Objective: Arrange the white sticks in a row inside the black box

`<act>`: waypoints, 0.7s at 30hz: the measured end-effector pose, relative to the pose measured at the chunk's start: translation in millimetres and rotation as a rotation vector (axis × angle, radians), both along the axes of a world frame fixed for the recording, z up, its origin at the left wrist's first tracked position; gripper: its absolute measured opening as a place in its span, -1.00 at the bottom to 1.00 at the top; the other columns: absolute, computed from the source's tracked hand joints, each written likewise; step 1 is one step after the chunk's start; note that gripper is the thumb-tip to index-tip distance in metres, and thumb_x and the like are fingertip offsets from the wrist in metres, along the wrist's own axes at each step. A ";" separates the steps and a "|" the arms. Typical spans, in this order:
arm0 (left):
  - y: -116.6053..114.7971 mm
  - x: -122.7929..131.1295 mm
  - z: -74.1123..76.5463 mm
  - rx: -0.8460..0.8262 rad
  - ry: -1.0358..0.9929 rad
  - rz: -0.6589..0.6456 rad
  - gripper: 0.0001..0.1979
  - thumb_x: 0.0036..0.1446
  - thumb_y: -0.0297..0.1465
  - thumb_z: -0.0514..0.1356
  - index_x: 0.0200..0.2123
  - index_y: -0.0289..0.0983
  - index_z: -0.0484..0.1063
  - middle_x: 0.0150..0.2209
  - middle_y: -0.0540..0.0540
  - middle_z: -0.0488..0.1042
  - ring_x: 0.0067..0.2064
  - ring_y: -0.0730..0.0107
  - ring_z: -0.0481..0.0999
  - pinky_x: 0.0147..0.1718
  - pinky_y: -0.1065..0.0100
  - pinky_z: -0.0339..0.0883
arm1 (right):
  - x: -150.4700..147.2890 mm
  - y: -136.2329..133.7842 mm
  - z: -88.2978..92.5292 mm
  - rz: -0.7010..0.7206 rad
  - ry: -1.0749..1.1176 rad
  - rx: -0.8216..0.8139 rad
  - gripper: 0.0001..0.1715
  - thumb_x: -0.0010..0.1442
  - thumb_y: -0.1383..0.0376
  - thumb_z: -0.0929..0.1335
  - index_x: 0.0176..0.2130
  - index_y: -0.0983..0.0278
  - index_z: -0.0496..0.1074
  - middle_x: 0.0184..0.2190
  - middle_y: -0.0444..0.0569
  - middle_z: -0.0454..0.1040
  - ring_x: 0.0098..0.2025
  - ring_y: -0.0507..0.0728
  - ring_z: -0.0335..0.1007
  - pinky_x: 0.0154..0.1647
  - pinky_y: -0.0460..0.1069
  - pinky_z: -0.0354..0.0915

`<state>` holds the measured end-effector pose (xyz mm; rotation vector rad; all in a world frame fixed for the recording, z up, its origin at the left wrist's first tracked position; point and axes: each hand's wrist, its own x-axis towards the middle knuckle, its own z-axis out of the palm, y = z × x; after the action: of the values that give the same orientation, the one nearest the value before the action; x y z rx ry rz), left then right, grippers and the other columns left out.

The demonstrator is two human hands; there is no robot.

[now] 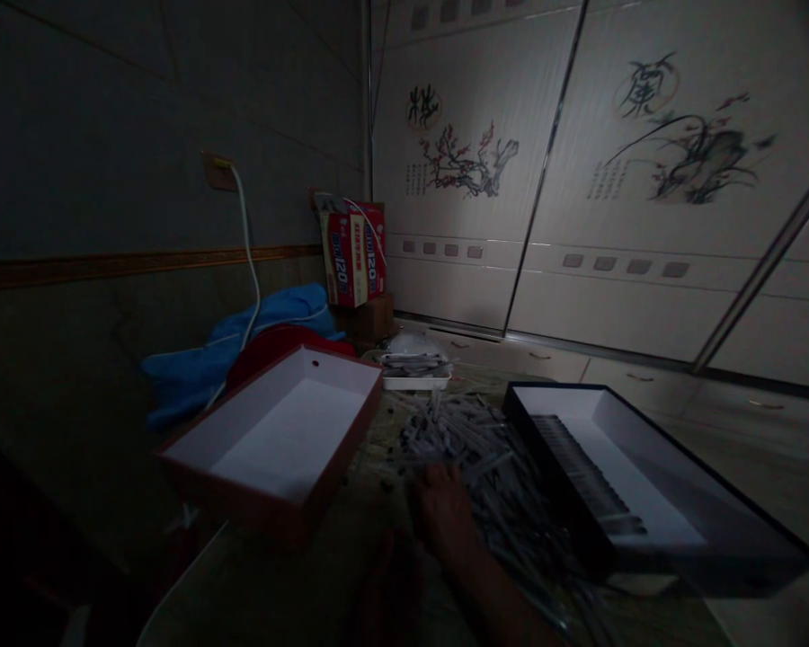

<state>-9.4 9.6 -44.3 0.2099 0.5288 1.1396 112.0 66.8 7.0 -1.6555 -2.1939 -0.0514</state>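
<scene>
A heap of slim, translucent stick-like pieces (pixel 475 440) lies on the table between two boxes; their exact kind is too dim to make out. My right hand (pixel 443 512) is at the heap's near left side, fingers curled down, and whatever is under them is hidden. Low in the view, my left hand (pixel 386 575) is a dark blur beside it, with its fingers hard to see. Inside the dark box (pixel 653 458) on the right, a row of similar pieces (pixel 586 472) lies side by side along the left wall. Small black bits (pixel 386 486) are scattered left of the heap.
A red box (pixel 324 485) with a white inside stands at the left. Behind the heap is a white tray (pixel 414 384) holding plastic-wrapped things. Blue cloth (pixel 270 314), a white cable (pixel 248 234) and a printed carton (pixel 354 256) are by the wall. Sliding cabinet doors (pixel 465 279) stand behind.
</scene>
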 end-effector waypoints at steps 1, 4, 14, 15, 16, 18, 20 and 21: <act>-2.3 -0.8 4.6 -0.010 0.033 0.016 -0.70 0.15 -0.23 0.08 -0.09 -0.22 0.37 -0.06 -0.12 0.44 -0.11 0.32 0.45 -0.13 0.15 0.36 | -1.3 1.3 -0.7 -0.004 0.011 -0.001 -0.81 0.07 0.45 0.31 -0.33 0.30 0.51 -0.31 0.11 0.46 -0.18 0.25 0.31 -0.12 0.13 0.09; -7.2 0.0 17.3 -0.028 0.139 0.060 -0.70 0.14 -0.24 0.09 -0.08 -0.21 0.36 -0.04 -0.12 0.43 -0.09 0.29 0.44 -0.13 0.13 0.36 | -3.8 3.6 -0.6 -0.024 0.088 0.006 -0.78 0.07 0.49 0.28 -0.36 0.30 0.50 -0.33 0.11 0.46 -0.19 0.24 0.32 -0.12 0.12 0.09; -9.1 6.6 15.6 -0.045 0.304 0.150 -0.73 0.13 -0.27 0.11 -0.13 -0.24 0.39 -0.04 -0.12 0.45 -0.07 0.29 0.44 -0.09 0.11 0.34 | 40.9 -38.9 8.6 -0.115 0.671 0.052 -0.70 0.24 0.24 0.16 -0.24 0.34 0.39 -0.34 -0.01 0.48 -0.29 0.09 0.40 -0.32 -0.10 0.28; -10.1 6.1 11.5 -0.047 0.302 0.159 -0.75 0.10 -0.28 0.15 -0.16 -0.24 0.41 -0.06 -0.12 0.46 -0.07 0.29 0.45 -0.09 0.11 0.34 | 43.3 -50.4 6.9 -0.131 0.760 0.035 -0.68 0.25 0.19 0.16 -0.26 0.32 0.38 -0.36 -0.03 0.47 -0.31 0.09 0.40 -0.34 -0.11 0.29; -11.3 5.9 7.6 -0.050 0.299 0.166 -0.76 0.05 -0.29 0.20 -0.20 -0.24 0.44 -0.08 -0.12 0.49 -0.07 0.28 0.46 -0.08 0.13 0.34 | 44.4 -61.8 4.5 -0.143 0.868 0.003 -0.67 0.24 0.15 0.17 -0.29 0.30 0.38 -0.40 -0.05 0.46 -0.34 0.08 0.39 -0.37 -0.11 0.29; -13.6 7.1 2.5 -0.055 0.292 0.176 -0.73 -0.14 -0.33 0.33 -0.28 -0.22 0.49 -0.14 -0.10 0.54 -0.09 0.23 0.49 -0.07 0.17 0.36 | 44.1 -82.0 -2.0 -0.178 1.092 -0.059 -0.66 0.18 0.07 0.24 -0.34 0.28 0.39 -0.45 -0.09 0.44 -0.41 0.07 0.37 -0.42 -0.12 0.28; -15.2 10.5 3.3 -0.050 0.292 0.197 -0.66 -0.32 -0.36 0.41 -0.35 -0.19 0.52 -0.18 -0.08 0.57 -0.11 0.18 0.52 -0.09 0.20 0.38 | 42.8 -96.0 -9.4 -0.231 1.212 -0.071 -0.64 0.09 0.02 0.31 -0.38 0.27 0.42 -0.48 -0.10 0.45 -0.44 0.07 0.36 -0.45 -0.12 0.27; -15.5 12.6 6.1 -0.042 0.296 0.207 -0.66 -0.37 -0.36 0.43 -0.38 -0.19 0.53 -0.20 -0.07 0.57 -0.13 0.16 0.52 -0.10 0.20 0.40 | 42.3 -100.5 -12.6 -0.260 1.225 -0.058 -0.64 0.05 0.02 0.34 -0.38 0.27 0.43 -0.47 -0.08 0.47 -0.43 0.08 0.37 -0.44 -0.11 0.28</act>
<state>3.2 -5.9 -38.1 0.2946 0.8508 1.3050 154.3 -33.7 -5.7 -1.3734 -1.0500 0.7475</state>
